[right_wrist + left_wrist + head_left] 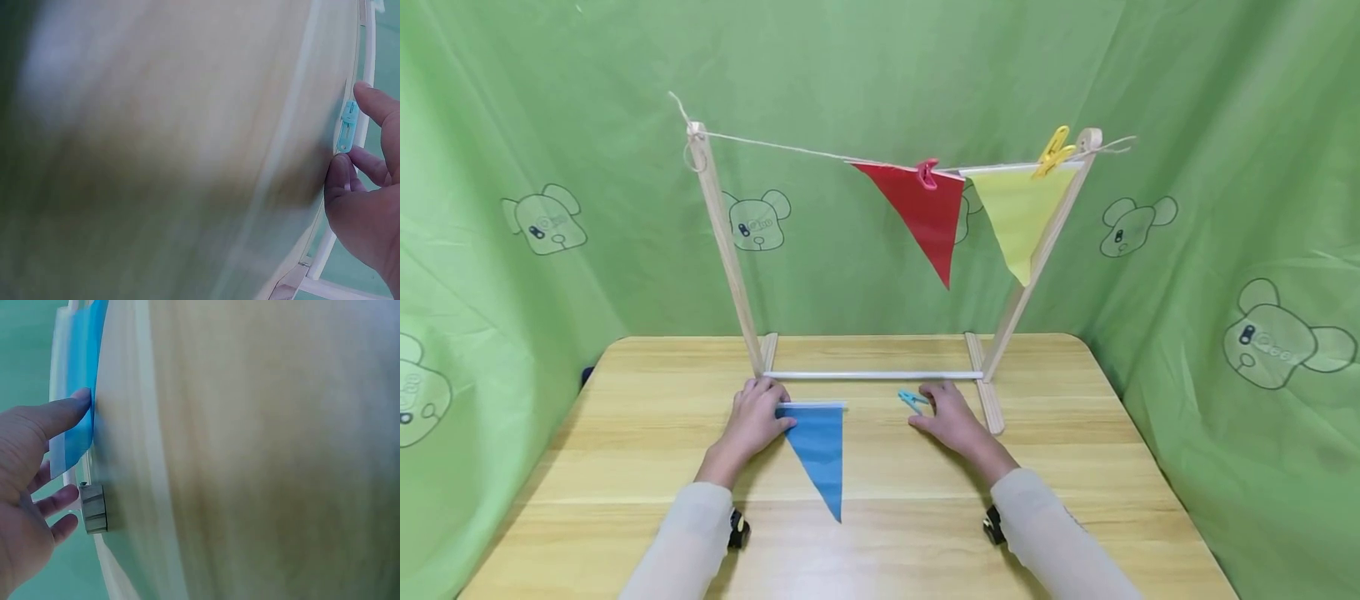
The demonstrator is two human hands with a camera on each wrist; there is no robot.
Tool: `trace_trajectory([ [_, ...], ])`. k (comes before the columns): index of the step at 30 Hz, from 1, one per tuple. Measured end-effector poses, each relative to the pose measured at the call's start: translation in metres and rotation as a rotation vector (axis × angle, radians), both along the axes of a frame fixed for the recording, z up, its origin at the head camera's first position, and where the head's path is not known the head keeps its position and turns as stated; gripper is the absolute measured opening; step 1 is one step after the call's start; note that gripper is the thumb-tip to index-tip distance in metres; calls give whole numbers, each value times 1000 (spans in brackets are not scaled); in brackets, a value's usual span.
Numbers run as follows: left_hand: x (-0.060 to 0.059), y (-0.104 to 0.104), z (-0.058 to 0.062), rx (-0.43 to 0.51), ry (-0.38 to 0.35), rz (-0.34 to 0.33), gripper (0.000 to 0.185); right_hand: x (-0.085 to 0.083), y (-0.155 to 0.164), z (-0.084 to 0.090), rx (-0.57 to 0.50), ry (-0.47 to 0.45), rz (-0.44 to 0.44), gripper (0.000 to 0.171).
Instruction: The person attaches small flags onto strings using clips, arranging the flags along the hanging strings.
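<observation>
My left hand (760,418) holds a blue triangular pennant (820,450) at its upper left corner, thumb on the front. The pennant has a pale strip along its top and its point faces me. In the left wrist view, the thumb presses on the blue pennant (78,369), with the other fingers behind or below it. My right hand (953,419) has its thumb and fingers curled round a light blue clothespin (913,401), low over the table. In the right wrist view, the clothespin (347,127) sits between thumb and fingertip; the exact contact is hard to see.
Two wooden posts (726,233) stand on feet joined by a white rod (872,375). A string (790,148) runs between their tops. On it hang a red pennant (928,217) with a red clothespin (927,173) and a yellow pennant (1026,208) with yellow clothespins (1054,152).
</observation>
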State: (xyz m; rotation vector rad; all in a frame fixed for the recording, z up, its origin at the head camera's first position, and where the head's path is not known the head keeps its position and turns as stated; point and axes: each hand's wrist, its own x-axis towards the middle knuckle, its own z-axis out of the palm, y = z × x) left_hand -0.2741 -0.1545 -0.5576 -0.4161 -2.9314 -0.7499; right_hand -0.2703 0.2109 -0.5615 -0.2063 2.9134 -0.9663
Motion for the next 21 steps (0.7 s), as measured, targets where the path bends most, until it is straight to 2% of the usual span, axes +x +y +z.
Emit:
trace_trajectory([
  [9,-4,2,2,-51,11,-41,29,-1,-1,3,16,-2,4,64],
  [16,-6,5,5,-30,11,-85,16,-3,-1,1,35,14,5,53],
  [21,-6,6,3,-9,-10,-98,12,-4,0,-1,47,24,15,48],
])
